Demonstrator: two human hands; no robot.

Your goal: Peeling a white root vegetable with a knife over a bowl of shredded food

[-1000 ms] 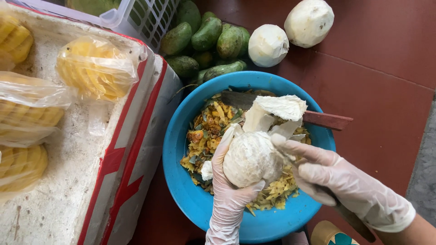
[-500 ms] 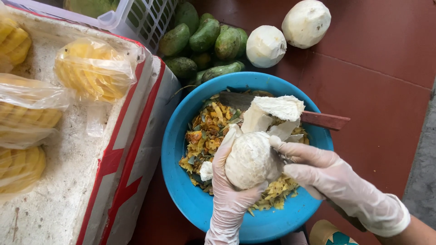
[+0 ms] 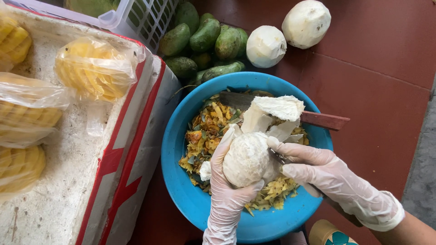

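Nearest, a left hand (image 3: 227, 190) in a thin translucent disposable glove, fingers wrapped about a peeled white round fruit (image 3: 247, 159) held over a blue round plastic basin (image 3: 181, 190). Beside it, touching the fruit's right flank, a right hand (image 3: 324, 174) in a matching glove, closed on a knife (image 3: 281, 159) whose blade shows only as a dark sliver against the fruit; the handle is hidden. Within the basin, yellow-green fruit peelings (image 3: 209, 131), white rind pieces (image 3: 274, 113), and a broad cleaver with a reddish wooden handle (image 3: 324, 120) laid across the far rim. Left, a white foam box with red stripes (image 3: 68, 181) bearing bagged peeled pineapples (image 3: 93, 68). Farther, a heap of green mangoes (image 3: 204, 41) beside a white plastic basket (image 3: 141, 16); right of these, two more peeled white fruits (image 3: 286, 34) on the dark red floor (image 3: 386, 68).
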